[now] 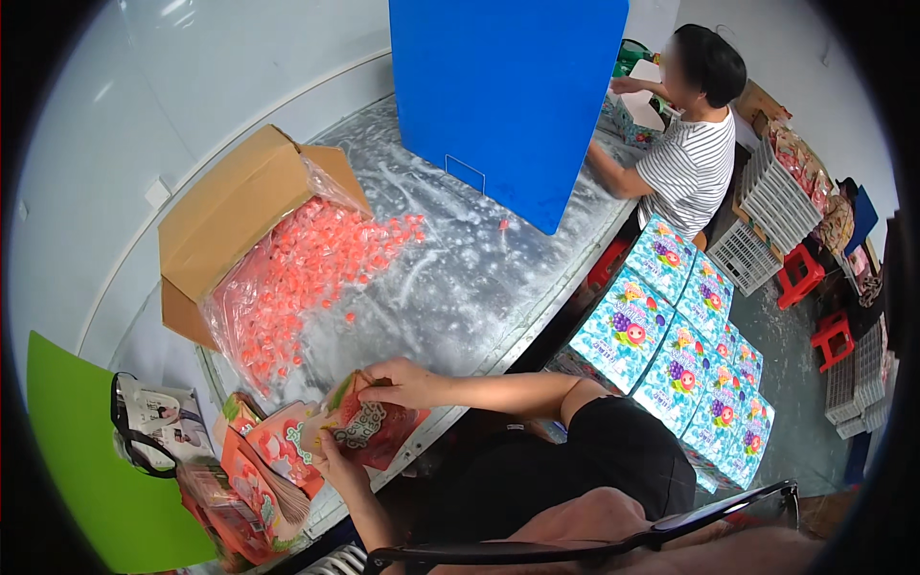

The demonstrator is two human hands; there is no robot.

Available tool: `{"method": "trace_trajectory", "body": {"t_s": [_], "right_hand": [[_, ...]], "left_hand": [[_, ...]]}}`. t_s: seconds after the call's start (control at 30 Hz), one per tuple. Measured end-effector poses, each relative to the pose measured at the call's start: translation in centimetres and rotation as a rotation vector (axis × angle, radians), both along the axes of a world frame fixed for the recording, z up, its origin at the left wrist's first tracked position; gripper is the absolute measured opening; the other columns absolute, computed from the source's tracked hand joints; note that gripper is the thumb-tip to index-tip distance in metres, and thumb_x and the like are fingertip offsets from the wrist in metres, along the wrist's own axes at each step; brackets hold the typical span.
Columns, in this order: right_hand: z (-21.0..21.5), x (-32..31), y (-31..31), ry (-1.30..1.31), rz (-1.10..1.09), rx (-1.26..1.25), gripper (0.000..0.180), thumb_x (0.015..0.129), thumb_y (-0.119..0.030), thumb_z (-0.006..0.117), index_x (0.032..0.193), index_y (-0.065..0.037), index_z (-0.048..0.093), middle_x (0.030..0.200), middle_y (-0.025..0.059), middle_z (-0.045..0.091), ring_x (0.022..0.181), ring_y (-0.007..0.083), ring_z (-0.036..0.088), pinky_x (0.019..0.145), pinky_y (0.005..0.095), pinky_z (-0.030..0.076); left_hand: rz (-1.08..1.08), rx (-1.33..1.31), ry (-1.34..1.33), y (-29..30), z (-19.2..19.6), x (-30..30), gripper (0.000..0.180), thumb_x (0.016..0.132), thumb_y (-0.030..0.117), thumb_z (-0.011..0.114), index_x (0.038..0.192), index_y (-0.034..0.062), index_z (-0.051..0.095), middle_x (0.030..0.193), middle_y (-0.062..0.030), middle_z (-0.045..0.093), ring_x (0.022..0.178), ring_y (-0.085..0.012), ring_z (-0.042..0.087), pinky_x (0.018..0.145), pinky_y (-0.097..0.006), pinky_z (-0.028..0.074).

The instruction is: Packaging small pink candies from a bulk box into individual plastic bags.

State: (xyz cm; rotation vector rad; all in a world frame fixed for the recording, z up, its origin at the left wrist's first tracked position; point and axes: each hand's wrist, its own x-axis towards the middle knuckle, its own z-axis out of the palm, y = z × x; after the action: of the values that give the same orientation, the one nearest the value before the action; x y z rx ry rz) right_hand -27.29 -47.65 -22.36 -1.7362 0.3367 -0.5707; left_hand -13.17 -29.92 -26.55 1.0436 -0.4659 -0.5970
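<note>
A red and green printed pouch (360, 427) is held between my two hands over the near edge of the metal table (460, 287). My left hand (333, 462) grips its lower left side, thumb on the front. My right hand (410, 383) is closed on the upper edge, fingers partly hidden behind it. Whether the pouch's mouth is parted I cannot tell. Just left of it lie more printed pouches (284, 443), with a stacked bundle of pouches (264, 494) nearer me. Beyond my hands, red wrapped candies (307, 264) spill from a tipped cardboard box (230, 216) lined with clear plastic.
A tall blue board (508, 105) stands across the table. Behind it a co-worker (695, 153) in a striped shirt reaches into a carton. Stacked printed cartons (661, 350) stand to my right, with red stools (800, 276) and white crates (781, 196) beyond. A white bag (165, 422) sits left.
</note>
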Motion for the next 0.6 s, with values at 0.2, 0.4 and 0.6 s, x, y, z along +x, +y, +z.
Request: {"method": "trace_trajectory", "body": {"t_s": [0.2,0.4,0.6], "right_hand": [[-2.3,0.7,1.2,-0.171,-0.010,0.126,0.025,0.100,-0.023,0.066,0.108,0.000,0.069,0.089,0.0086,0.070,0.086,0.0085,0.059,0.077,0.0307,0.050],[-3.2,2.5,1.6,-0.208,-0.088,0.103,0.020,0.098,-0.019,0.068,0.102,0.001,0.070,0.089,0.0031,0.068,0.084,0.0071,0.056,0.076,0.0289,0.050],[0.0,1.6,0.9,-0.058,-0.041,0.254,0.012,0.098,-0.012,0.068,0.096,0.000,0.071,0.079,-0.0030,0.065,0.072,0.0051,0.055,0.066,0.0263,0.050]], "left_hand": [[0.030,-0.013,0.086,1.1,-0.9,0.1,0.023,0.105,0.020,0.061,0.116,0.0011,0.066,0.110,-0.0073,0.070,0.095,-0.0143,0.067,0.085,-0.031,0.054],[0.189,0.103,0.081,0.4,-0.8,-0.7,0.024,0.103,0.022,0.064,0.119,0.0053,0.066,0.107,-0.0035,0.068,0.091,-0.0122,0.063,0.076,-0.029,0.053],[-0.015,0.245,0.045,0.3,2.1,-1.0,0.027,0.103,0.019,0.064,0.122,0.0001,0.066,0.103,-0.0044,0.070,0.088,-0.0109,0.065,0.077,-0.026,0.054]]}}
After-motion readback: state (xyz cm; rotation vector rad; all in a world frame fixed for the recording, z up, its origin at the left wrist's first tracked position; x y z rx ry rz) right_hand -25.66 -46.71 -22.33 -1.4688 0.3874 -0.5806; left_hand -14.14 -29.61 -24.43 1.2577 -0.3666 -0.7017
